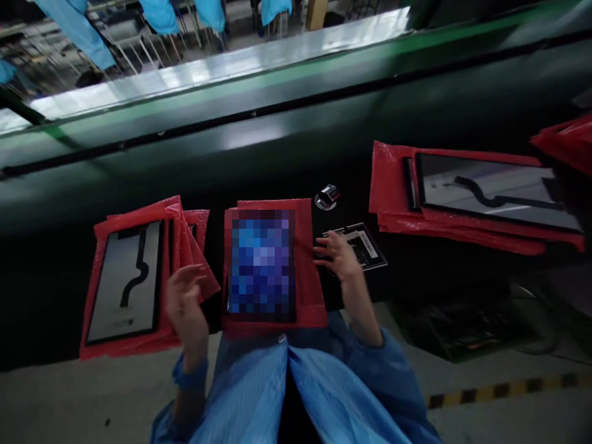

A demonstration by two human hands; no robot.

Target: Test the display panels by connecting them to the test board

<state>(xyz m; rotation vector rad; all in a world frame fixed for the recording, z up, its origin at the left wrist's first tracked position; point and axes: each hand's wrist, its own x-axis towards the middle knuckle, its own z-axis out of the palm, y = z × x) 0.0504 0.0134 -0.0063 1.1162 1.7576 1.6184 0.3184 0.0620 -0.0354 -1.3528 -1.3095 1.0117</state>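
In front of my body a flat tablet-like panel (263, 265) lies on a red bubble-wrap bag (309, 283); its face is pixelated blue and purple. My left hand (187, 302) hovers to the left of it, fingers loosely apart and holding nothing, beside a pile of red bags (161, 333). On that pile rests a grey-backed screen panel (124, 280) with a curved black strip. To the right of the middle bag, my right hand (341, 256) has its fingers spread and empty. It partly covers a flat black rectangle with a white label (365, 246).
A small dark, shiny roll-like item (328, 196) sits beyond my right hand. Farther right, another screen panel (490, 191) lies on stacked red bags (388, 185). A green conveyor-like ledge (259, 132) runs behind the black table. Striped floor tape (509, 390) shows at lower right.
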